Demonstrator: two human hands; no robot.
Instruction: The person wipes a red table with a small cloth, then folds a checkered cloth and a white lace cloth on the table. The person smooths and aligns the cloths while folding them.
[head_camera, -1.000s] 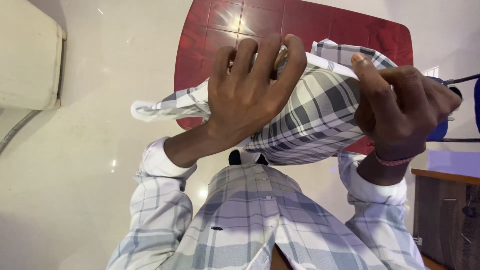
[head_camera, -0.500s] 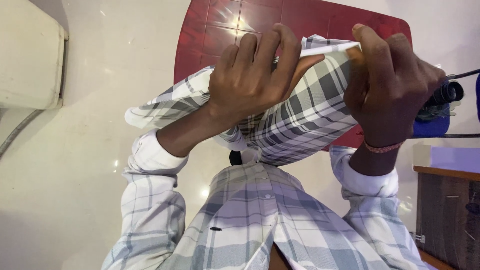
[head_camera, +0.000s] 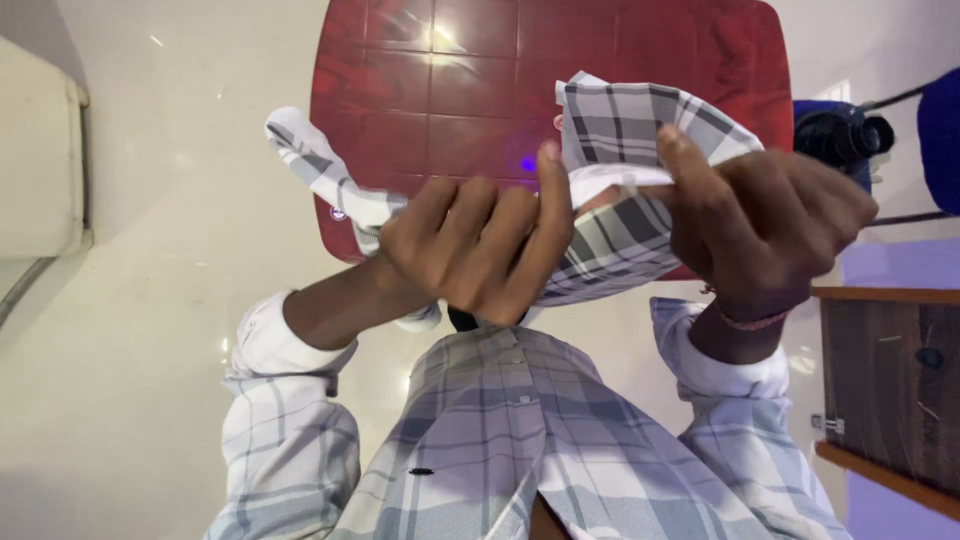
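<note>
Both hands held grey-and-white plaid cloth (head_camera: 620, 190) up in front of chest, above red desk (head_camera: 450, 90). Left hand (head_camera: 480, 250) curled, fingers (head_camera: 545, 215) closed on cloth's lower fold. Right hand (head_camera: 765, 225) pinched upper edge, fingers tight on fabric. One loose end (head_camera: 310, 160) trailed left over desk. Dark camera (head_camera: 840, 135) stood beside desk at right.

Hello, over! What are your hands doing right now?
Left hand and right hand both gripping plaid cloth. Cloth held up over red table. Nothing in the way.
</note>
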